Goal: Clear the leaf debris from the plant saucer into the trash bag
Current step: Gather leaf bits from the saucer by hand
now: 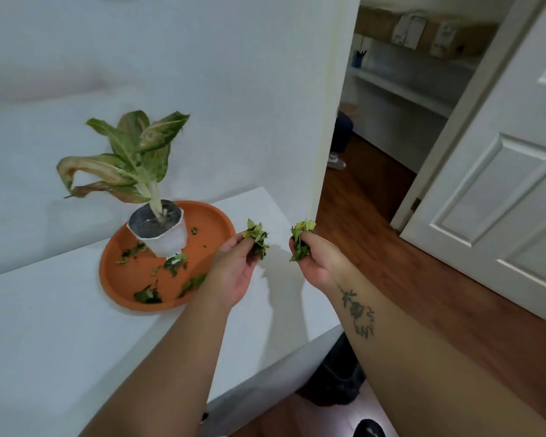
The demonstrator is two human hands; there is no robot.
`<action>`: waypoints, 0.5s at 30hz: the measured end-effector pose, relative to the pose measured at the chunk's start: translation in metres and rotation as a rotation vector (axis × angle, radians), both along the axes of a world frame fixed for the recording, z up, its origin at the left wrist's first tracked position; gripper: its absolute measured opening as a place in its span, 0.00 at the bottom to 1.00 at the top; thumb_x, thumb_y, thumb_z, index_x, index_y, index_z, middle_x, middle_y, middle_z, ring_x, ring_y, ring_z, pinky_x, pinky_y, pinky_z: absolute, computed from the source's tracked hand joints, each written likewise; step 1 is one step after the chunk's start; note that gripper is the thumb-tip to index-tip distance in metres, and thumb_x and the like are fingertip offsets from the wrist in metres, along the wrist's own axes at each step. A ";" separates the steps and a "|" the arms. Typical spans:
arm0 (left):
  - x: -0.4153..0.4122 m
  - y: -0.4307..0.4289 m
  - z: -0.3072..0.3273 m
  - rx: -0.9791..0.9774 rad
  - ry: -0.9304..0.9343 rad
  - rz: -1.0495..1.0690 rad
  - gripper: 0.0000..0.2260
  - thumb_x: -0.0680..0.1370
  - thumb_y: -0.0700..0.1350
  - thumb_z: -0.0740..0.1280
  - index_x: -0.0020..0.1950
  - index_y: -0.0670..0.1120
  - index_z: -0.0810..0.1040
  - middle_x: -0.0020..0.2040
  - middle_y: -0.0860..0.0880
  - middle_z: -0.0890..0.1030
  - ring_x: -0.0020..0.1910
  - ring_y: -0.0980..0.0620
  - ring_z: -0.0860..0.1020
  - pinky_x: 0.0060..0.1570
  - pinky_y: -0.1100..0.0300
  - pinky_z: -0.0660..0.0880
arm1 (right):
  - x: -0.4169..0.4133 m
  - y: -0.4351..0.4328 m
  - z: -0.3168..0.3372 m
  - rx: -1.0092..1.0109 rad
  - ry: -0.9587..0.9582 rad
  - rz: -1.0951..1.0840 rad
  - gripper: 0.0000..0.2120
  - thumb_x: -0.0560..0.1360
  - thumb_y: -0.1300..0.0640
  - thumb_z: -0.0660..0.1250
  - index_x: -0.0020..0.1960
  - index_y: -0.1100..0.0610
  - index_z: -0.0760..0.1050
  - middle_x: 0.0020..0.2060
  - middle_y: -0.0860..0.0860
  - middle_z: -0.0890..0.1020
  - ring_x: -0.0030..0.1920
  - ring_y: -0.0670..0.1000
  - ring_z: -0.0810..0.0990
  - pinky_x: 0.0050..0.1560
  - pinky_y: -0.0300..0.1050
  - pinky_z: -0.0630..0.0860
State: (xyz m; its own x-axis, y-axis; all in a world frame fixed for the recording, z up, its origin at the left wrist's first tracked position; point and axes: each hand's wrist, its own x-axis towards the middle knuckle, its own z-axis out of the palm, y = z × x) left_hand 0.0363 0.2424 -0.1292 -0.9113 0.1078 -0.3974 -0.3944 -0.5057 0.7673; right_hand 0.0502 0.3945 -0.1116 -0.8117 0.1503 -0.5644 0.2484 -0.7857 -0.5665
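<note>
An orange plant saucer [213, 219] sits on the white table [60, 342] with a white pot [167, 239] and its leafy plant [130, 159] standing in it. Several green leaf scraps [147, 294] lie scattered on the saucer's near half. My left hand [234, 272] is just right of the saucer and pinches a clump of leaf debris [256, 238]. Above the table's right corner, my right hand [319, 260] grips a second clump of leaf debris [301, 238]. A black trash bag [334, 373] sits on the floor below the table's right edge, partly hidden by my right forearm.
A white wall runs behind the table and ends at a doorway on the right. A white door [501, 190] stands open over the wooden floor [407, 279]. Shelves with boxes fill the room beyond, and a person's leg [339, 143] shows in the doorway.
</note>
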 end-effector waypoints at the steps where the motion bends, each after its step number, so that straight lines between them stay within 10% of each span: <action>1: 0.001 0.011 0.000 0.000 0.000 0.003 0.08 0.80 0.35 0.62 0.56 0.38 0.79 0.50 0.42 0.82 0.48 0.50 0.80 0.51 0.62 0.78 | 0.000 0.013 -0.002 0.012 -0.001 0.018 0.04 0.78 0.68 0.61 0.49 0.66 0.74 0.44 0.57 0.78 0.41 0.50 0.77 0.42 0.39 0.78; 15: 0.032 0.185 -0.019 0.004 -0.075 0.213 0.13 0.80 0.35 0.64 0.64 0.35 0.76 0.58 0.40 0.81 0.52 0.50 0.81 0.46 0.64 0.79 | 0.000 0.192 -0.021 0.096 -0.056 0.251 0.08 0.78 0.69 0.62 0.56 0.67 0.74 0.57 0.63 0.77 0.48 0.53 0.78 0.45 0.42 0.78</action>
